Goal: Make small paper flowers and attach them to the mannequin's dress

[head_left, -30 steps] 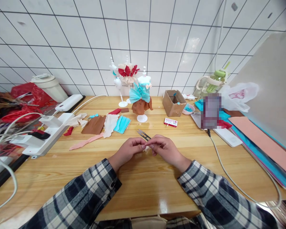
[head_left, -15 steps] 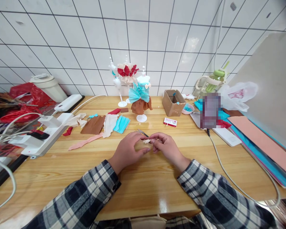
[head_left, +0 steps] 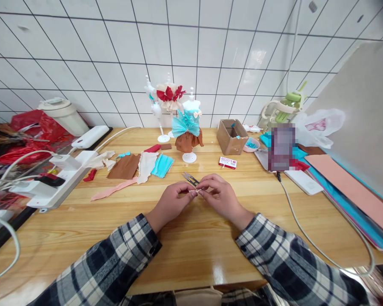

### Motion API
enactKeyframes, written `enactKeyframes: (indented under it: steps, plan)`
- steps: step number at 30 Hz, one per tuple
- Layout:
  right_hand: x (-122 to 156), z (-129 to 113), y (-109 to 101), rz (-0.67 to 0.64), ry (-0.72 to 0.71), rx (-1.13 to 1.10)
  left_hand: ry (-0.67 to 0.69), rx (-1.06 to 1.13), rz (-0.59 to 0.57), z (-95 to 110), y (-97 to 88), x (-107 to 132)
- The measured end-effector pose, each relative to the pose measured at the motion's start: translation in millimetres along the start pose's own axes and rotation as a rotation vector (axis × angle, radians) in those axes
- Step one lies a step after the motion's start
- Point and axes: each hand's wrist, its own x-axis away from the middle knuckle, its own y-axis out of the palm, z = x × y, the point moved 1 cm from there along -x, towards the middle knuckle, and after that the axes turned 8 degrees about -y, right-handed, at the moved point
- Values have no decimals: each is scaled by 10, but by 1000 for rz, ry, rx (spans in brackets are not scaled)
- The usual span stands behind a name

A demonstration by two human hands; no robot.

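My left hand [head_left: 170,203] and my right hand [head_left: 219,196] meet above the middle of the wooden table [head_left: 191,250]. Both pinch a small cream scrap of paper [head_left: 194,192] between their fingertips. Small snips [head_left: 190,179] lie on the table just beyond my fingers. Behind them stands a miniature mannequin [head_left: 187,131] in a teal and brown paper dress, with another mannequin [head_left: 167,102] with red bows further back.
Brown, cream, teal and pink crepe paper pieces [head_left: 137,166] lie at left. A power strip [head_left: 55,178] with cables lies at far left. A cardboard box [head_left: 232,136], a small red-and-white box [head_left: 228,162], coloured sheets [head_left: 351,191] and a white cable [head_left: 309,238] lie at right.
My left hand briefly opened and spread over the scrap, then pinched it again against my right fingers. Both hands have shifted slightly away from me.
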Motion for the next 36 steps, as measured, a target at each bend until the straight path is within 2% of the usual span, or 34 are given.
enactKeyframes:
  steps: [8,13,18,24,27,29,33,36]
  plan:
    - [22,15,3,13,-215,160,-145,210,-61,33,-7,-9]
    - [1,-35,-48,50,-212,226,-192,252,-63,32,-7,-9]
    - [1,-41,-53,-14,-249,289,-182,254,-77,-11,1,-14]
    - [-4,-84,-51,-20,-258,229,-199,297,-85,-8,-2,-17]
    - [-18,-68,-49,-8,-181,188,-203,317,-104,-7,-9,-11]
    - [-29,-36,-47,18,-77,111,-186,357,-82,-21,-13,-11]
    - [-32,57,-6,93,268,-208,-191,462,-24,-67,14,-25]
    - [-11,95,74,128,488,-480,-208,370,-55,-67,75,-39]
